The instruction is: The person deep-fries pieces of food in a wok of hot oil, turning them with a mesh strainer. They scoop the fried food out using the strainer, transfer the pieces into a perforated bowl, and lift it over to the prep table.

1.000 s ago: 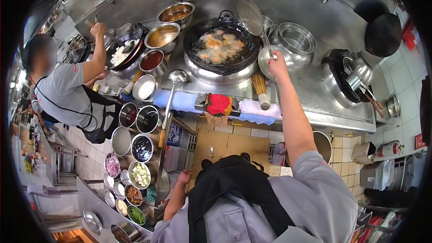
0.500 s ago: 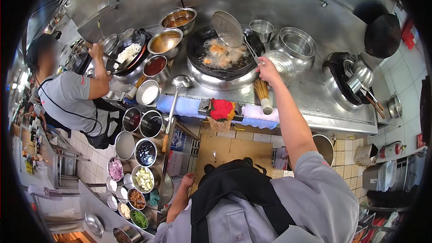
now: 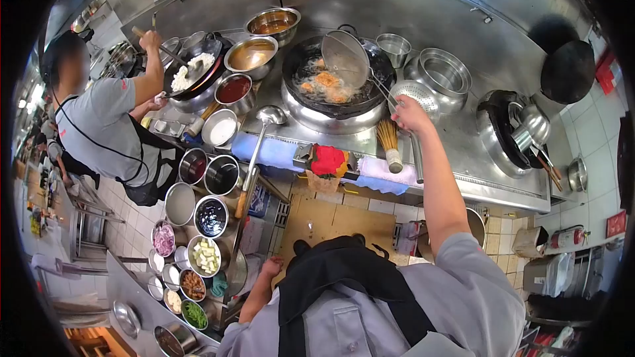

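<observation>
My right hand is closed around the long handle of a wire-mesh skimmer. The skimmer's round mesh is tilted over the right side of a black wok. Golden fried pieces float in bubbling oil there, left of and below the mesh. Under my right forearm, a perforated ladle lies on the stove, its handle pointing toward me. Down by my left side, my left hand has loosely curled fingers and nothing visible in it.
Left of the wok stand metal bowls of amber liquid and red sauce. A ladle and a bamboo brush lie along the front edge. Several ingredient pots line my left. A co-worker works at another wok.
The skimmer's mesh has swung down and right a little, with my right hand lower. The fried pieces show more clearly. The co-worker's raised arm has shifted. My left hand stays low.
</observation>
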Tool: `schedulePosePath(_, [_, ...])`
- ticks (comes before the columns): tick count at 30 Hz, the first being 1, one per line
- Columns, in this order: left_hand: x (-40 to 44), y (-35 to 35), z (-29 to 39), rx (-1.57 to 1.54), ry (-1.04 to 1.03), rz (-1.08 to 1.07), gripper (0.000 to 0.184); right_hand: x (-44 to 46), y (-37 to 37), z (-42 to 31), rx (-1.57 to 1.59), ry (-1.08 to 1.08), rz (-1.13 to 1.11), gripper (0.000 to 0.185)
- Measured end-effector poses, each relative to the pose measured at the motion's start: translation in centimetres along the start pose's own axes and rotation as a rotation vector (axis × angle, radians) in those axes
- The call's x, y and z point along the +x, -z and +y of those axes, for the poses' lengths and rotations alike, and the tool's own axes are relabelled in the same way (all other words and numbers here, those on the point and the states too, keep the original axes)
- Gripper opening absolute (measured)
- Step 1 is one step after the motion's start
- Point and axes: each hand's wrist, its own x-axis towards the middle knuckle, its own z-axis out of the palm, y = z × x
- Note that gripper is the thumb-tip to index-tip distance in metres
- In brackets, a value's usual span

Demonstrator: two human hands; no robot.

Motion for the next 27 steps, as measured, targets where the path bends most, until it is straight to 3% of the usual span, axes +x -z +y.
schedulePosePath(4, [4.4, 0.1, -3.4, 0.03, 0.054, -0.05, 0.029, 4.1, -2.5, 0.3, 0.206, -0.067, -0.088, 0.033])
schedulePosePath(6, [6.6, 0.4, -4.5, 0.211, -0.389, -0.026, 0.028, 4.3, -4.0, -0.6, 0.293, -0.088, -0.113, 0.03])
schedulePosePath(7, [6.8, 0.4, -4.2, 0.211, -0.388, -0.026, 0.028, 4.2, -4.7, -1.2, 0.418, -0.137, -0.081, 0.028])
schedulePosePath(9, [7.1, 0.1, -2.2, 0.066, -0.218, 0.06, 0.026, 4.0, -5.4, -1.5, 0.538, -0.188, -0.052, 0.026])
schedulePosePath(14, [3.7, 0.2, 2.2, -0.13, -0.151, -0.007, 0.024, 3.3, -5.5, -1.2, 0.375, -0.102, -0.151, 0.022])
schedulePosePath(19, [3.5, -0.6, -1.7, -0.248, -0.047, -0.043, 0.023, 1.3, -2.5, -1.4, 0.154, -0.04, -0.177, 0.026])
schedulePosePath(22, [3.9, -0.4, -4.8, -0.208, 0.025, -0.06, 0.023, 1.1, -3.0, -0.5, 0.189, -0.009, -0.116, 0.029])
schedulePosePath(24, [2.4, 0.7, -4.7, 0.437, -0.366, 0.028, 0.024, 0.7, -3.6, 0.0, 0.109, 0.034, -0.032, 0.031])
schedulePosePath(27, [5.8, 0.4, -8.8, 0.285, -0.487, 0.002, 0.025, 1.0, -4.9, 2.3, -0.101, 0.211, 0.157, 0.03])
